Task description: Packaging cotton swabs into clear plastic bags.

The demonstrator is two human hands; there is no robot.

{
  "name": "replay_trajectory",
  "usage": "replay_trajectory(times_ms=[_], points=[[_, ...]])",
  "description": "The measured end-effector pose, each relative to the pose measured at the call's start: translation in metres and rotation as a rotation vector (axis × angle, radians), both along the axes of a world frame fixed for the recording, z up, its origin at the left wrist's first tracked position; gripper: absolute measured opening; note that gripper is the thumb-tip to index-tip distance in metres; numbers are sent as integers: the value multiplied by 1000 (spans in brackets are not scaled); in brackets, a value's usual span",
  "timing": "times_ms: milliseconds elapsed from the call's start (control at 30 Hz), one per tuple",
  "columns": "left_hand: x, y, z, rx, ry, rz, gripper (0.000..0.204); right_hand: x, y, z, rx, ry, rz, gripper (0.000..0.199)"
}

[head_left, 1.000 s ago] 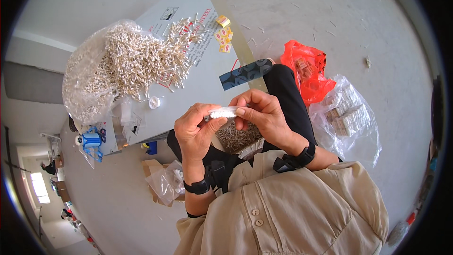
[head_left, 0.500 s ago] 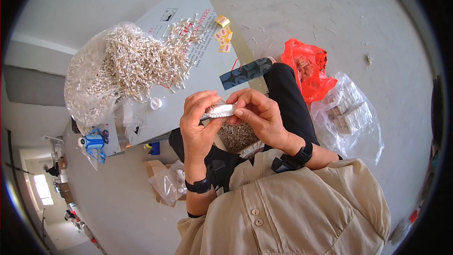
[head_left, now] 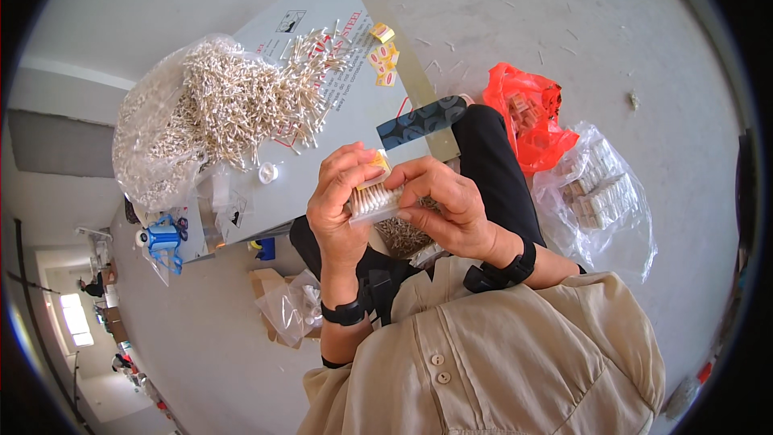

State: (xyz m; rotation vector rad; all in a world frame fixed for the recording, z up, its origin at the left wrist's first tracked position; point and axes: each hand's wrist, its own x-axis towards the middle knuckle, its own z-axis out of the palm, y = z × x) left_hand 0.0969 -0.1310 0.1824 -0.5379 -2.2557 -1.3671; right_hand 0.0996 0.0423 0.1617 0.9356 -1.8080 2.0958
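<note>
Between both hands, above my lap, is a small clear pack of cotton swabs (head_left: pixel 375 203), its white tips lined up in a row. My left hand (head_left: pixel 332 211) grips the pack's left side, with a yellow and white card (head_left: pixel 376 167) showing by its fingers at the top. My right hand (head_left: pixel 452 208) pinches the right end, thumb below and fingers above. Beneath the hands, partly hidden, a container of loose cotton swabs (head_left: pixel 400 237) shows brownish stick ends.
A large plastic bag spills loose swabs (head_left: pixel 233 97) over the table (head_left: pixel 322 133). Yellow cards (head_left: pixel 382 62), a small white round tub (head_left: pixel 267 173) and a blue bottle (head_left: pixel 161 237) lie there. On the floor are a red bag (head_left: pixel 527 117), a clear bag of packs (head_left: pixel 596 193) and a cardboard box (head_left: pixel 274 306).
The pack has tilted, so its row of swab tips now faces up into view. The yellow card has come into sight by my left fingers. My right fingers have shifted along the pack.
</note>
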Motion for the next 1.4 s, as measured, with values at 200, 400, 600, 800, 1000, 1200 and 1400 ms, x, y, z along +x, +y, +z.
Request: replay_trajectory(times_ms=[200, 400, 600, 800, 1000, 1200, 1400], points=[[1, 3, 1, 16, 28, 19, 25, 3, 1, 1, 16, 24, 6, 18], [13, 5, 3, 87, -132, -17, 28, 8, 2, 10, 72, -103, -106, 26], [26, 7, 0, 171, -203, -47, 32, 13, 6, 4, 44, -163, -76, 29], [43, 7, 10, 293, -298, -158, 27, 21, 10, 4, 61, -117, -73, 25], [51, 7, 6, 368, -147, -153, 26, 31, 7, 14, 138, 68, -138, 23], [50, 13, 5, 408, -187, -110, 20, 30, 16, 22, 271, -100, -59, 23], [41, 7, -11, 421, -503, -104, 19, 17, 16, -10, -33, -567, 284, 19]])
